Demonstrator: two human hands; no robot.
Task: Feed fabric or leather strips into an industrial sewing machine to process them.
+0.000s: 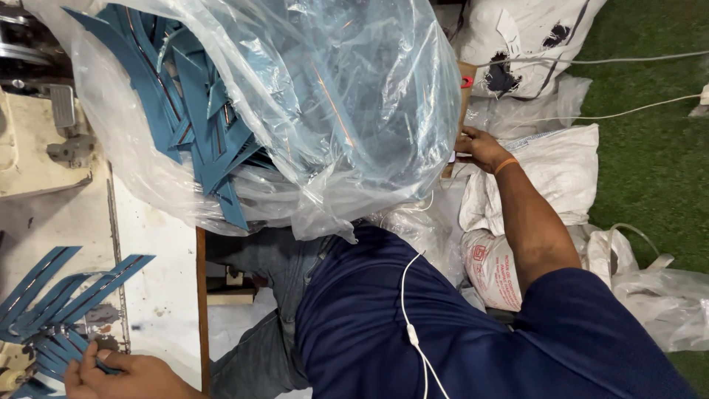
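My left hand [125,377] is at the bottom left on the white sewing table [159,281], fingers closed on the ends of a fan of blue curved strips [55,295]. My right hand [480,148], with an orange band on its wrist, reaches out to the right, its fingers curled on the edge of a brown card [464,96] beside a small white item. Between my hands a large clear plastic bag [354,111] lies over my lap, with many more blue strips [192,111] inside it.
A cream sewing machine [37,140] stands at the left edge. White woven sacks [554,170] and clear bags [665,295] lie on green carpet [657,148] to the right. White cables run across the carpet, and an earphone wire [410,325] hangs down my navy shirt.
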